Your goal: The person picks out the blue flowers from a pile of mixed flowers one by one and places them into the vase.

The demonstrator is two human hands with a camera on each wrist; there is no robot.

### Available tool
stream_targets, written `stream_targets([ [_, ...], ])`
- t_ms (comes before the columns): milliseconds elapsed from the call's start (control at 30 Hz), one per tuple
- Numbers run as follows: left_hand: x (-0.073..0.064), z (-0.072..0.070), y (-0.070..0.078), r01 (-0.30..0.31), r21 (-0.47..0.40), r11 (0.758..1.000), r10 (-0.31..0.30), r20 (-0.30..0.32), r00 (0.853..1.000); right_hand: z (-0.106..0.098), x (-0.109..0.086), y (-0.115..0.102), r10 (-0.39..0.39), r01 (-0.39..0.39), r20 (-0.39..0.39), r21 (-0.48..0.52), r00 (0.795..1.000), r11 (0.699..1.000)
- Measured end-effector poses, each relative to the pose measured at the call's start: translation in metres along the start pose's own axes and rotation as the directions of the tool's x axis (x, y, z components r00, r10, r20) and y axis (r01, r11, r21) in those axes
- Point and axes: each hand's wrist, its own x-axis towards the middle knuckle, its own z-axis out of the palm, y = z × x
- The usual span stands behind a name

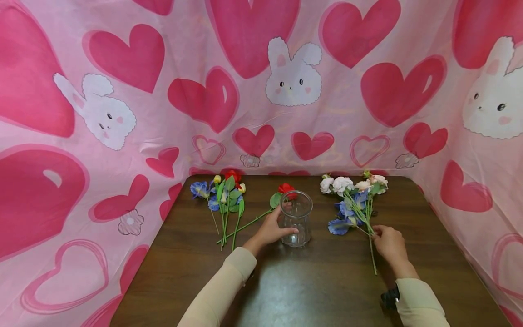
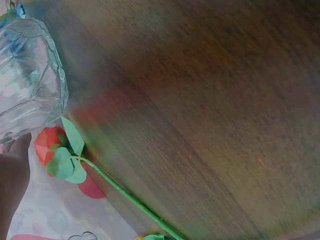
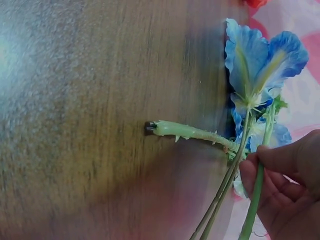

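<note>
A clear glass vase [image 1: 297,222] stands upright near the middle of the table. My left hand [image 1: 271,229] grips its left side, thumb in front and fingers behind. In the left wrist view, the vase [image 2: 30,75] shows at the upper left, with part of that hand [image 2: 12,185] below it. At the right, my right hand [image 1: 390,245] pinches a green flower stem [image 3: 256,200] between thumb and fingers. Pale pink roses [image 1: 342,185] and blue irises [image 1: 347,213] lie around the stems there. The flower head on the pinched stem cannot be singled out.
A red rose [image 1: 287,190] lies behind the vase, its long stem running left. Further left lies a bunch of blue irises [image 1: 200,190], yellow buds, another red rose [image 1: 233,176] and green stems. A pink heart-print cloth [image 1: 253,113] hangs round the wooden table [image 1: 286,290].
</note>
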Motion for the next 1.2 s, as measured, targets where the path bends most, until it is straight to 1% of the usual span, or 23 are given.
stream_targets([
  [233,0.0003,-0.0007,0.0002,0.002,0.002,1.0,-0.002,0.007,1.0,-0.0055,-0.0005,-0.0012,0.083,-0.083,0.01,-0.023,0.996,0.996],
  [400,0.0001,-0.0013,-0.0001,0.012,-0.002,1.0,-0.012,0.012,1.0,-0.0074,-0.0012,-0.003,0.102,-0.102,-0.005,-0.013,0.995,0.995],
  [667,0.0004,-0.0011,0.0004,0.018,-0.004,1.0,-0.018,0.014,1.0,-0.0068,-0.0022,-0.0033,0.112,-0.112,-0.009,-0.003,0.994,0.994],
  [867,0.0,-0.0012,0.0001,0.016,-0.001,1.0,-0.016,0.02,1.0,-0.0066,-0.0041,-0.0039,0.104,-0.103,-0.019,0.01,0.994,0.995],
  [1200,0.0007,-0.0003,-0.0012,-0.002,0.011,1.0,0.002,0.014,1.0,-0.0062,-0.0056,-0.0036,0.078,-0.076,-0.081,0.027,0.994,0.997],
])
